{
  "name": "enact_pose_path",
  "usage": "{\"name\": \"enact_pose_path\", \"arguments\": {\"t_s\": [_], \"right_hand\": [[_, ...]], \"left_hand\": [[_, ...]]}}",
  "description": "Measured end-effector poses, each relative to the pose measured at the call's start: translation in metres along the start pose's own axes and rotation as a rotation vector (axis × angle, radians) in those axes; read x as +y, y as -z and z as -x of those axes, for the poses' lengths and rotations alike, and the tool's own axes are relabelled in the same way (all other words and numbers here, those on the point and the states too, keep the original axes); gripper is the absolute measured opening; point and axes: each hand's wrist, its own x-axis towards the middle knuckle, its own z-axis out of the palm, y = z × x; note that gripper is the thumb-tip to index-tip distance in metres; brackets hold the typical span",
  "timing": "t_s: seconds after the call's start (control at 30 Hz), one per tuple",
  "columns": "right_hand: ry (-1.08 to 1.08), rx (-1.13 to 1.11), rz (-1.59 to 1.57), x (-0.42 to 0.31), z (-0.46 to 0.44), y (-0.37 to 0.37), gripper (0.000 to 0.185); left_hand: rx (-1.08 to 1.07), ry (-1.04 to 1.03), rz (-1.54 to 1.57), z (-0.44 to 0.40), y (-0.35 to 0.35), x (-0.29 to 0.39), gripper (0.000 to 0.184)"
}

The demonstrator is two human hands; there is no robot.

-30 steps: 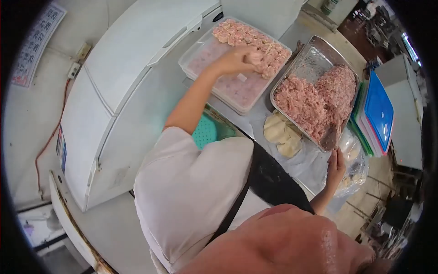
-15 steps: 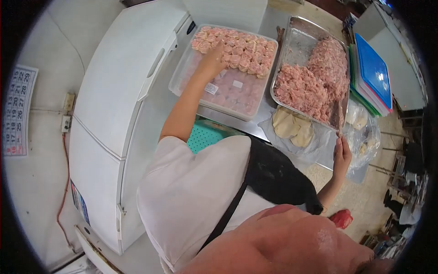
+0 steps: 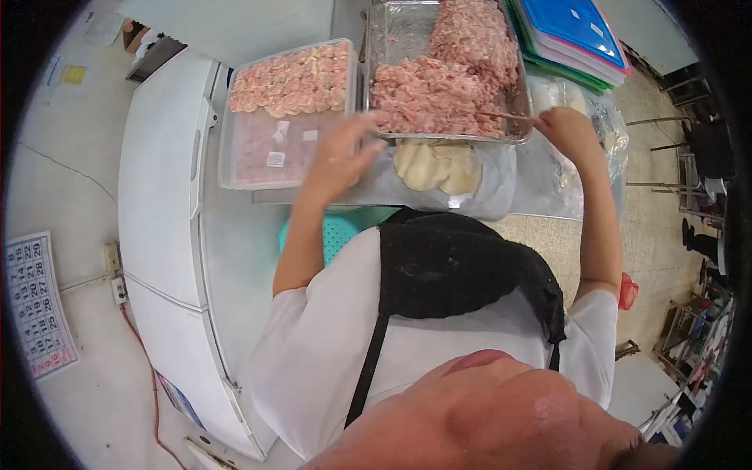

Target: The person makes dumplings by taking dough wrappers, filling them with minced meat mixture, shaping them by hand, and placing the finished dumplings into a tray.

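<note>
1. In the head view, you stand at a metal-topped table (image 3: pixel 380 178), its near edge crossing just in front of your apron (image 3: pixel 462 258).
2. Your right hand (image 3: pixel 570 129) grips a thin stick-like utensil (image 3: pixel 503 116), its far end in the ground meat (image 3: pixel 439 98).
3. That meat fills much of a metal tray (image 3: pixel 395 27); the far left of the tray's floor lies bare (apart from some smears).
4. Your left hand (image 3: pixel 337 157) has its fingers parted, seemingly holding nothing, between the tray's near left corner and the plastic container (image 3: pixel 254 185).
5. In the container, filled dumplings (image 3: pixel 291 82) sit in rows across the far half.
6. Dough wrappers (image 3: pixel 439 166) lie on a plastic sheet (image 3: pixel 497 176) just on your side of the tray.
7. Coloured plastic lids (image 3: pixel 564 27), blue uppermost, are stacked right of the tray.
8. Left of the table stands a white refrigerator (image 3: pixel 160 196); a teal perforated basket (image 3: pixel 338 235) sits below the table's edge.
9. On the left wall (image 3: pixel 74 196) hang a calendar (image 3: pixel 41 305) and an outlet (image 3: pixel 118 290) with an orange cord (image 3: pixel 142 348).
10. To your right, a red bag (image 3: pixel 627 291) rests on the tiled floor (image 3: pixel 544 235).
</note>
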Motion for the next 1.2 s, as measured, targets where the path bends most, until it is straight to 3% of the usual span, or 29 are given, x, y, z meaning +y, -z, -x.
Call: {"name": "enact_pose_path", "arguments": {"t_s": [0.07, 0.13, 0.23, 0.3, 0.4, 0.43, 0.5, 0.6, 0.63, 0.73, 0.77, 0.83, 0.93, 1.0, 1.13, 1.2], "right_hand": [[0.13, 0.016, -0.005, 0.002, -0.024, -0.003, 0.033], [0.097, -0.127, 0.087, -0.017, -0.049, -0.02, 0.026], [0.394, 0.073, 0.058, -0.026, -0.034, -0.059, 0.022], [0.531, 0.21, 0.074, -0.02, -0.025, -0.069, 0.021], [0.416, -0.045, 0.181, -0.003, -0.035, -0.019, 0.036], [0.421, 0.002, 0.168, 0.002, -0.042, -0.017, 0.035], [0.432, 0.094, 0.14, 0.009, -0.06, -0.019, 0.033], [0.653, 0.17, 0.038, -0.008, -0.065, -0.085, 0.031], [0.61, 0.139, -0.123, -0.02, -0.049, -0.072, 0.036], [0.612, 0.074, -0.192, -0.001, -0.047, -0.072, 0.04], [0.395, -0.07, -0.267, 0.006, -0.05, -0.069, 0.042], [0.444, -0.046, -0.281, 0.018, -0.055, -0.052, 0.039], [0.475, -0.005, -0.154, 0.023, -0.061, -0.052, 0.038], [0.44, -0.085, 0.016, 0.009, -0.06, -0.061, 0.037], [0.394, 0.021, -0.106, -0.023, -0.031, -0.082, 0.037], [0.354, 0.02, -0.163, -0.03, -0.028, -0.073, 0.038]], "left_hand": [[-0.122, -0.151, -0.104, -0.008, -0.053, -0.015, 0.034], [-0.191, -0.163, -0.087, -0.017, -0.101, -0.028, 0.029], [-0.048, -0.109, -0.22, -0.027, -0.173, -0.066, 0.023], [0.081, -0.187, -0.438, -0.032, -0.196, -0.078, 0.023], [0.165, -0.194, -0.545, -0.032, -0.201, -0.07, 0.02], [0.176, -0.178, -0.542, -0.03, -0.198, -0.063, 0.019], [0.2, -0.126, -0.486, -0.025, -0.195, -0.051, 0.014], [0.332, -0.074, -0.39, -0.018, -0.191, -0.029, 0.01], [0.387, -0.065, -0.356, -0.016, -0.19, -0.024, 0.01], [0.457, 0.321, 0.185, -0.003, -0.18, -0.028, 0.014], [0.503, 0.377, 0.584, 0.0, -0.175, -0.029, 0.017], [0.563, 0.463, 1.39, 0.0, -0.16, -0.015, 0.022], [0.564, 0.431, 0.987, -0.001, -0.15, -0.009, 0.031], [0.595, 0.422, 0.997, -0.003, -0.137, -0.01, 0.032], [0.674, 0.382, 0.983, -0.012, -0.111, -0.005, 0.032], [0.496, 0.326, 0.833, -0.008, -0.099, -0.024, 0.029]]}}
